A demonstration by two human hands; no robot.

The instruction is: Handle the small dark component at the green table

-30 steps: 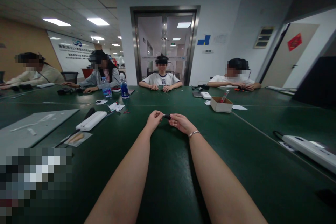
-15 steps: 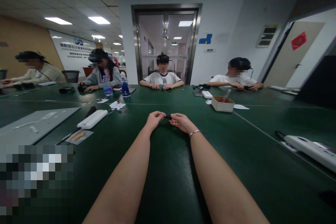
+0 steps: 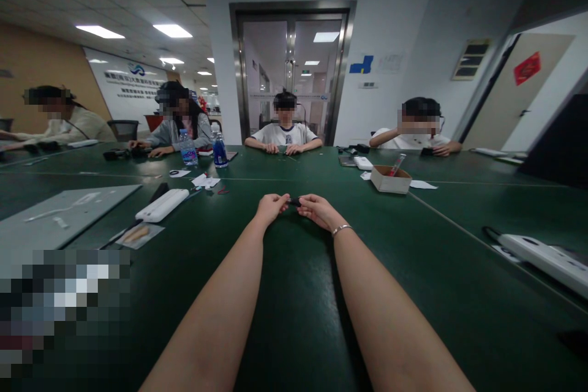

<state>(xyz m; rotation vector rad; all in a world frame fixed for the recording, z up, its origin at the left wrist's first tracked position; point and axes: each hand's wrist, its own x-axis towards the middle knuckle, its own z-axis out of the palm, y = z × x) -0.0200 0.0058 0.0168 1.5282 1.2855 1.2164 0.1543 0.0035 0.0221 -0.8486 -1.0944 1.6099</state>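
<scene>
A small black object (image 3: 294, 201), too small to name more exactly, is held between my two hands above the green table (image 3: 294, 269). My left hand (image 3: 272, 208) pinches its left end between thumb and fingers. On the other side, my right hand (image 3: 318, 211) grips the right end, its fingers curled beneath. The fingertips cover both ends of the object. A silver bracelet circles my right wrist.
A cardboard box (image 3: 390, 181) with a tube in it stands ahead right. To the left lie a white power bank (image 3: 162, 205), a small bag (image 3: 138, 236) and a grey board (image 3: 68, 211). Bottles (image 3: 220, 150) stand further off. Several people sit across the table.
My hands stay nearly still on the black object. The co-worker at the right has raised one arm toward the head. The view has shifted slightly.
</scene>
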